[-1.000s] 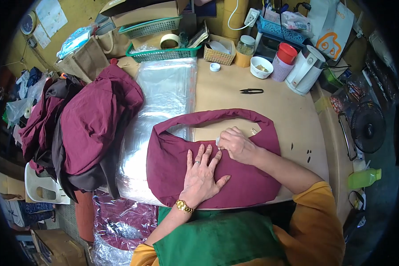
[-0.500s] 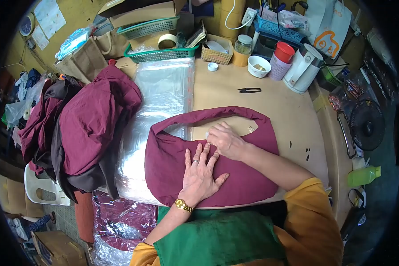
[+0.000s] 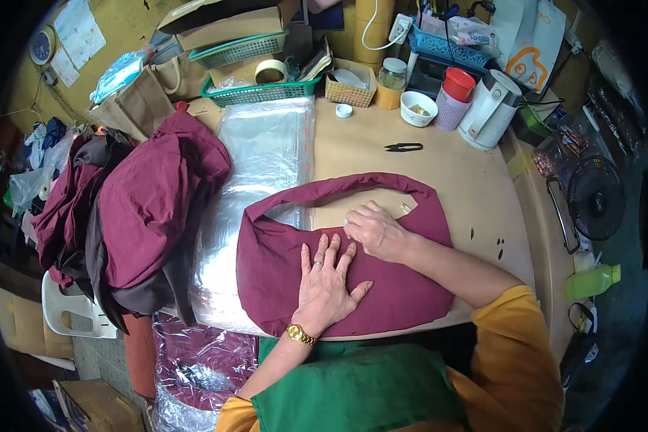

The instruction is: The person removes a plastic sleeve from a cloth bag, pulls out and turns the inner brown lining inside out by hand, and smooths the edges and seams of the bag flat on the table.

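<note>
A maroon fabric bag (image 3: 403, 291) lies flat on the brown tabletop (image 3: 468, 187), its curved strap pointing away from me. My left hand (image 3: 327, 284) rests palm down on the bag's body with the fingers spread. Beside its fingertips, my right hand (image 3: 374, 232) is closed at the bag's upper opening edge, around something small and whitish that its fingers mostly hide. Under the bag's left side is a stack of clear plastic sleeves (image 3: 263, 158). A small light-coloured piece (image 3: 406, 209) shows inside the strap loop.
Black thread snips (image 3: 403, 147) lie beyond the strap. Maroon and dark fabric (image 3: 147, 201) is heaped at left. Along the back are a green basket (image 3: 259, 92), a jar (image 3: 392, 75), a white bowl (image 3: 417, 114) and a kettle (image 3: 489, 115). A green bottle (image 3: 592, 281) stands out at right.
My right hand has shifted slightly left and then back right along the bag's opening edge, still closed. My left hand has stayed spread on the bag.
</note>
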Demonstrator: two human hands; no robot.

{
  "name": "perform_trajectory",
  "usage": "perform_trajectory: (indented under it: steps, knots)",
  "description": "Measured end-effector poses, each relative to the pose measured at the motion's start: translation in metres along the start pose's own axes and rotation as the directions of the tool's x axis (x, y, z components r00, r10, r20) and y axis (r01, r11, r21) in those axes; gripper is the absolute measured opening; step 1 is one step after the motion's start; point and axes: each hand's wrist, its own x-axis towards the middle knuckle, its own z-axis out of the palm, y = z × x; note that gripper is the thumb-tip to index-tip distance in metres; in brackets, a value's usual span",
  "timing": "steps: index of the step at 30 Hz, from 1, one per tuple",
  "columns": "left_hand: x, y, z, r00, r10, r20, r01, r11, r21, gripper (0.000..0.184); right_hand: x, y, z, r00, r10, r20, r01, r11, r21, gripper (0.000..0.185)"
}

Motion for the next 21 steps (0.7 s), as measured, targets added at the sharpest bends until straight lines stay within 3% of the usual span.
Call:
perform_trajectory:
  steps: [3, 7, 11, 13, 14, 17, 20, 21]
  knots:
    - [0.000, 0.000, 0.002, 0.999, 0.031, -0.030, -0.031, 1.000, 0.007, 0.074, 0.007, -0.002, -0.004, 0.999, 0.007, 0.052, -0.007, 1.000, 0.002, 0.011]
    - [0.001, 0.001, 0.001, 1.000, 0.015, -0.003, -0.015, 0.999, 0.032, 0.076, 0.018, -0.005, 0.011, 0.998, 0.049, -0.029, -0.048, 0.998, 0.044, 0.011]
    - [-0.002, -0.001, 0.004, 0.998, 0.020, -0.053, -0.020, 1.000, 0.008, 0.074, 0.005, 0.003, -0.010, 1.000, 0.014, -0.003, -0.013, 0.999, 0.030, 0.013]
    - [-0.002, 0.000, 0.005, 0.998, 0.021, -0.057, -0.020, 1.000, 0.016, 0.074, 0.006, 0.006, -0.023, 0.953, 0.116, 0.281, -0.037, 0.961, -0.274, 0.006]
    - [-0.002, 0.001, 0.005, 0.998, 0.024, -0.058, -0.023, 0.999, 0.025, 0.074, 0.010, 0.001, -0.022, 0.953, 0.122, 0.278, -0.042, 0.960, -0.277, 0.006]
    - [-0.002, 0.000, 0.004, 1.000, 0.015, 0.000, -0.015, 0.998, 0.055, 0.074, 0.020, -0.010, 0.015, 0.999, 0.038, 0.014, -0.036, 0.989, -0.145, 0.006]
    - [-0.004, 0.000, 0.007, 0.997, 0.025, -0.069, -0.023, 0.999, 0.024, 0.072, 0.009, -0.011, 0.010, 0.988, 0.155, -0.010, -0.155, 0.981, -0.118, 0.008]
    - [-0.003, 0.000, 0.006, 0.997, 0.022, -0.074, -0.020, 0.999, 0.025, 0.072, 0.006, -0.006, 0.001, 0.982, 0.188, 0.028, -0.180, 0.965, -0.188, 0.008]
